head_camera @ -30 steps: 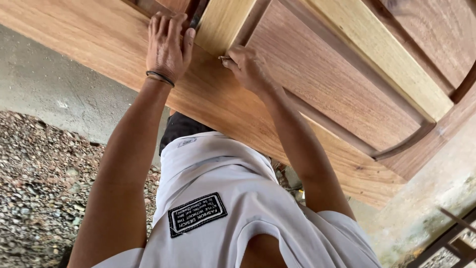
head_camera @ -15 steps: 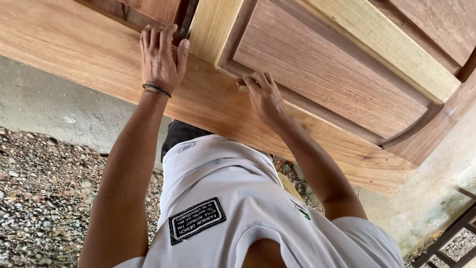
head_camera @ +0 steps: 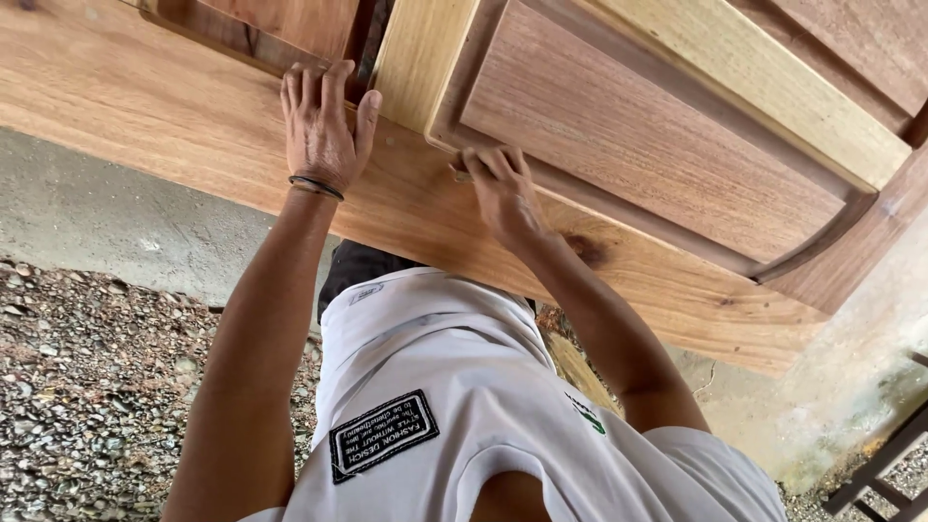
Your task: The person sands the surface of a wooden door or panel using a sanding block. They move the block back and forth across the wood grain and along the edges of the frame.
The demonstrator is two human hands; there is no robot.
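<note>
Head view, left to right. Gravel ground (head_camera: 77, 387) and a concrete strip (head_camera: 116, 222) fill the lower left. Above them runs the broad pale rail of a wooden door (head_camera: 193, 106), which spans the whole upper frame. The left hand (head_camera: 324, 130), a dark band at its wrist, lies flat on that rail, fingers (head_camera: 309, 87) extended and released, their tips at the edge of a dark groove. Just right of it stands a light yellowish upright strip (head_camera: 420, 58). The right hand (head_camera: 503, 193) rests at the lower corner of the reddish recessed panel (head_camera: 638, 126), its fingers curled and pinched on a small object (head_camera: 461, 176) pressed against the panel's moulded edge; what the object is cannot be told. Below, a white shirt (head_camera: 464, 406) with a dark patch. At far right, a rough wall (head_camera: 870, 367) and dark metal bars (head_camera: 884, 464).
</note>
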